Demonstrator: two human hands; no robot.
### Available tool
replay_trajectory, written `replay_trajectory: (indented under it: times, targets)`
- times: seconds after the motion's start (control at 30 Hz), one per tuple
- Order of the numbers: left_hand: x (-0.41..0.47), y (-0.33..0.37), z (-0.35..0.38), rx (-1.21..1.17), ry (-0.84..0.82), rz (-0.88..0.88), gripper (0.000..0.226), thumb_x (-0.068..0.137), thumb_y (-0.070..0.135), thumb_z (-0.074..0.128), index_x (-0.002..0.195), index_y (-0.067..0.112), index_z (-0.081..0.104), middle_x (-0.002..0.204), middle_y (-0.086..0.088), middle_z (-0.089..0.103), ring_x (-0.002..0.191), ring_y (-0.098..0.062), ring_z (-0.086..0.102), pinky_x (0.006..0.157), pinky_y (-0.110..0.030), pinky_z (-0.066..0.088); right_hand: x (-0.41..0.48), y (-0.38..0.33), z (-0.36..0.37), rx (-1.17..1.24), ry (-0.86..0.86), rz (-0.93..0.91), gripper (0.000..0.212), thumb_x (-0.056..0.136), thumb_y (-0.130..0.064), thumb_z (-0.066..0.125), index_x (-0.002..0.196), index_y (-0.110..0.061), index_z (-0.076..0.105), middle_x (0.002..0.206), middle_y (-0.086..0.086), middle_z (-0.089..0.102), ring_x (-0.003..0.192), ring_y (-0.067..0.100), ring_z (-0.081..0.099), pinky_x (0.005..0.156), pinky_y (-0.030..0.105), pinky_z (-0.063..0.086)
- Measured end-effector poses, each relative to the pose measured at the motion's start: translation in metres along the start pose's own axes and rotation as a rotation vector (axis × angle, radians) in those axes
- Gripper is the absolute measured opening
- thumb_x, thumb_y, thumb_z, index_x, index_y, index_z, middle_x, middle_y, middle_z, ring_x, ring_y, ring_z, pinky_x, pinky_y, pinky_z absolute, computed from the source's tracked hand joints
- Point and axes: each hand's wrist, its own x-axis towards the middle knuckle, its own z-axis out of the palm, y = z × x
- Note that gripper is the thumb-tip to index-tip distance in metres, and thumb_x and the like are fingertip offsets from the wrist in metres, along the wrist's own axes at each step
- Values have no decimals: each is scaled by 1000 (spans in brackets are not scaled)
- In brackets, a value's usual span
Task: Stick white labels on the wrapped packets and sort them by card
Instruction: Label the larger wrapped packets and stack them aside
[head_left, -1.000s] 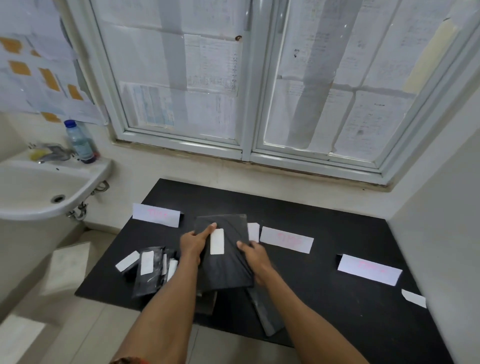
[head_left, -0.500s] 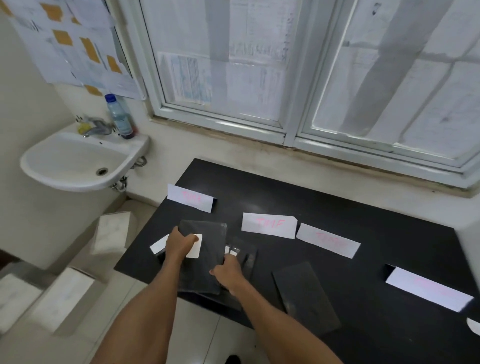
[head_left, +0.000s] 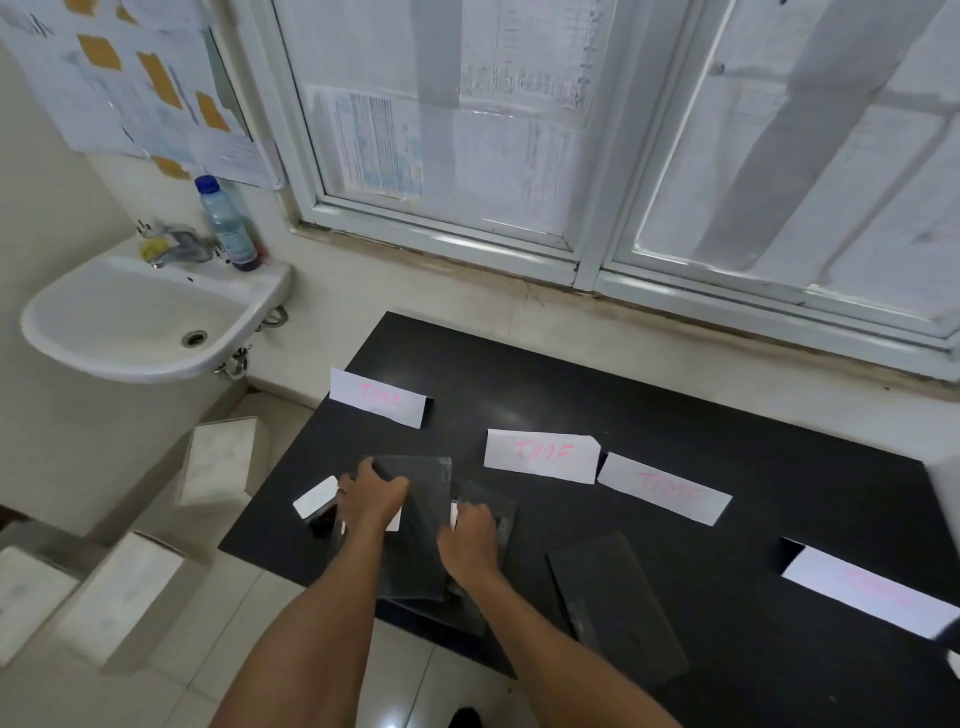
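Soft daylight through papered window (head_left: 519, 130); edges bowed; slight motion blur.

The black rectangular table top (head_left: 675, 415) looks smooth and matt, with a faint sheen. On it, the dark grey flat packet (head_left: 423, 525) is wrapped in glossy, slightly crinkled plastic film. The 4 white cards with pink lettering (head_left: 540, 454) are matt paper. Left of the table, the white rounded basin (head_left: 156, 371) is glossy ceramic.
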Motion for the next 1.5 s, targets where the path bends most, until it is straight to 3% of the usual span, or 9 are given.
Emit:
replay_trajectory:
  times: [0.2,0.4,0.5,0.63,0.8,0.97,1.1,1.27,1.5]
  targets:
    - [-16,39,27,247,-66,191,76,80,32,62,149,24,30,159,-18,14,148,-35,9,117,-53,18,12,29,-49,5,105,49,22,84,-11,54,102,-5,65,109,15,59,103,29,57,88,29,44]
    - [-62,67,97,38,-203,396,40,80,13,65,120,12,60,105,-9,65,107,-30,61,86,-29,45,6,100,-114,-39,204,236,40,87,-17,57,125,-6,57,124,13,55,116,28,54,98,30,42]
    - [-91,65,145,-33,-355,305,31,81,13,66,111,8,62,99,-9,65,105,-32,62,82,-27,43,-10,146,-138,-74,229,350,45,84,-20,56,127,-7,53,129,15,52,121,30,50,103,31,39]
    - [-114,36,207,-47,-442,54,67,70,28,63,132,6,53,131,-14,60,120,-32,57,101,-33,46,-32,196,-160,-138,101,495,67,87,-26,54,147,-10,27,149,15,31,137,30,34,111,36,32]
    - [-101,-18,286,-167,-387,-96,89,47,40,64,125,-2,59,122,-22,65,112,-35,63,94,-40,52,-41,217,-179,-53,8,445,70,87,-16,48,150,-9,18,154,12,27,141,27,31,115,31,27]
    - [-123,13,278,-359,-412,-206,61,34,37,70,81,-2,74,82,-21,72,80,-33,69,76,-44,58,-41,224,-194,87,9,474,64,87,-14,48,147,-4,27,149,12,38,137,25,38,110,25,29]
    - [-166,66,250,-424,-380,-105,9,62,5,68,53,5,65,59,-15,63,66,-29,60,68,-45,52,-35,255,-194,233,87,515,41,75,-18,59,114,-8,64,118,12,67,108,25,63,92,31,50]
    - [-194,117,258,-401,-595,38,43,79,-17,49,105,13,65,90,-10,68,88,-30,64,85,-45,56,-52,250,-240,401,301,489,20,82,-10,57,95,-11,72,100,10,71,92,23,64,78,28,48]
    - [-258,192,303,-357,-896,166,44,85,-15,50,121,8,57,109,-13,66,100,-31,63,88,-47,55,-67,288,-332,479,559,477,22,88,-9,56,105,-9,70,105,9,69,100,25,63,88,34,49]
